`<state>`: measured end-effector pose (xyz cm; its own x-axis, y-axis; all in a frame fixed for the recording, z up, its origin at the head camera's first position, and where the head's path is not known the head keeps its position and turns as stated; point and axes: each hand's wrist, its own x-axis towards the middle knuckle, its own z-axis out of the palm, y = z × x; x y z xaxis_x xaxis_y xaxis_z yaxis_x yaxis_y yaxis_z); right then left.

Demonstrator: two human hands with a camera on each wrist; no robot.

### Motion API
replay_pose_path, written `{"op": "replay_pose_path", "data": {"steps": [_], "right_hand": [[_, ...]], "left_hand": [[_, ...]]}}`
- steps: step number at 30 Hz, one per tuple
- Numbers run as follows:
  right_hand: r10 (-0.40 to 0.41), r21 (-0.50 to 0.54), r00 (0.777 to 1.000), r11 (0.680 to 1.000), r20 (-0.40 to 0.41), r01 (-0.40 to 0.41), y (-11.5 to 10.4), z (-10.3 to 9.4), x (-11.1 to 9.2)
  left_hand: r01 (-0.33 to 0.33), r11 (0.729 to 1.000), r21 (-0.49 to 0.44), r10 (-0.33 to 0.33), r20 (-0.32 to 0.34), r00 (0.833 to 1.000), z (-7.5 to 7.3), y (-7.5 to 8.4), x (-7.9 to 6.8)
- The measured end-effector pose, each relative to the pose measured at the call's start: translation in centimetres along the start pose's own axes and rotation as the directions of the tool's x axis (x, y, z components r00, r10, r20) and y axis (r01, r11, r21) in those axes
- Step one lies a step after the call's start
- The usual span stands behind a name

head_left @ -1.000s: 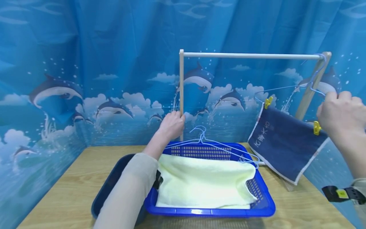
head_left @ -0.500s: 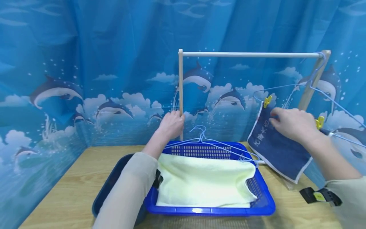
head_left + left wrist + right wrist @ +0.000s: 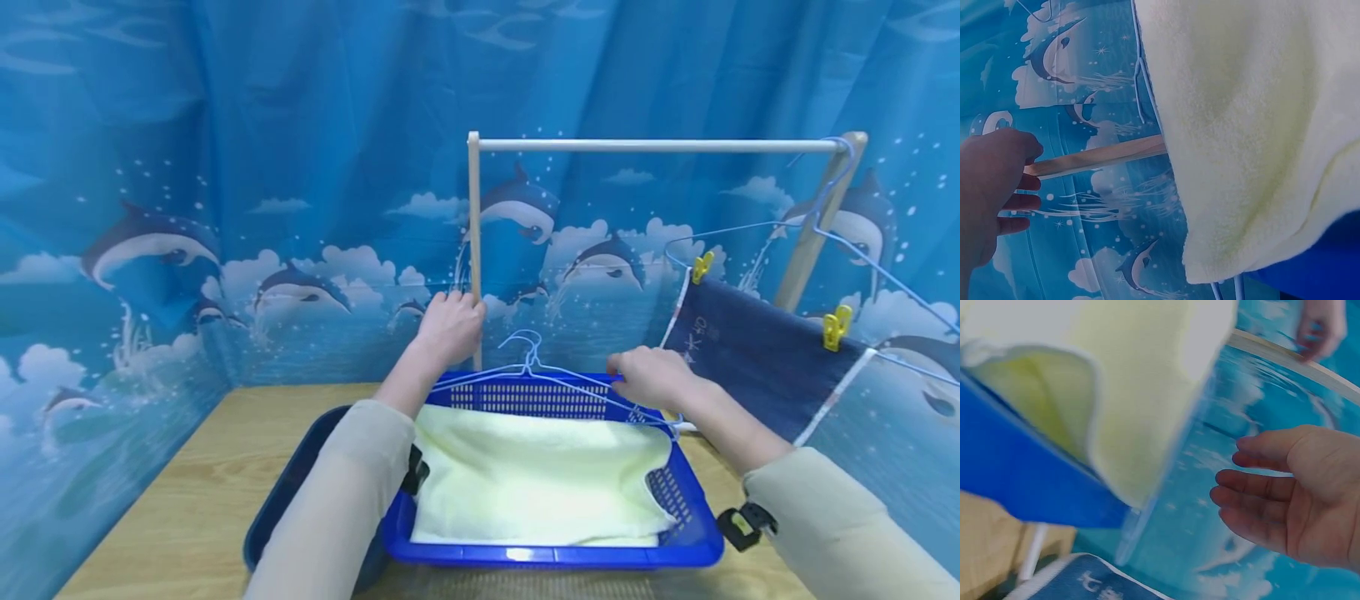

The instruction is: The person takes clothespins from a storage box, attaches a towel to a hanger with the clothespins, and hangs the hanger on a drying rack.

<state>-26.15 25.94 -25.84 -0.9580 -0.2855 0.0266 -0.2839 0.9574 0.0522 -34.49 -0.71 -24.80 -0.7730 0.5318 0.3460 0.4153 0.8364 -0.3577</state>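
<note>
Left hand (image 3: 452, 327), centre of the head view: your thumb and fingers hold the rack's left post (image 3: 476, 225). Right hand (image 3: 652, 375), right of centre: fingers loosely bent, thumb well apart from the longer ones, nothing held; they hang near the hangers (image 3: 529, 360), apart from them in the right wrist view.

Risks, in my judgement: the hangers overlap, so lifting one could drag another and pull the towel (image 3: 536, 475) askew. A sideways tug of your left hand could rock the rack. Your right forearm crosses in front of the navy cloth (image 3: 765, 342), and a bump from it could set that swinging or work a yellow clip (image 3: 834, 329) loose.

Hangers: thin pale-blue wire, two by the look of the hooks, middle of the frame, lying along the back of the blue basket (image 3: 555, 557), hooks up. Towel: pale yellow, fluffy, spread across the basket at lower centre, right edge wavy; likely soft and quick to slump. Navy cloth: right side of the frame, white-edged, light lettering, tilted on its own hanger at the right end of the rail (image 3: 652, 146)
</note>
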Motion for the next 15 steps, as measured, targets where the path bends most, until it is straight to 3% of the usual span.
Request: {"op": "replay_pose_path", "data": {"steps": [4, 8, 15], "right_hand": [[-0.041, 0.016, 0.998, 0.999, 0.056, 0.040, -0.6, 1.6, 1.1], [-0.030, 0.033, 0.994, 0.999, 0.103, 0.026, -0.8, 2.4, 1.7], [-0.047, -0.052, 0.993, 0.997, 0.105, 0.053, -1.0, 3.3, 2.1]], "left_hand": [[0.010, 1.000, -0.004, -0.010, 0.001, 1.000, 0.1, 0.0, -0.1], [0.006, 1.000, -0.008, -0.006, 0.002, 1.000, 0.2, 0.1, -0.1], [0.003, 1.000, 0.006, -0.003, -0.004, 1.000, 0.2, 0.0, -0.2]]}}
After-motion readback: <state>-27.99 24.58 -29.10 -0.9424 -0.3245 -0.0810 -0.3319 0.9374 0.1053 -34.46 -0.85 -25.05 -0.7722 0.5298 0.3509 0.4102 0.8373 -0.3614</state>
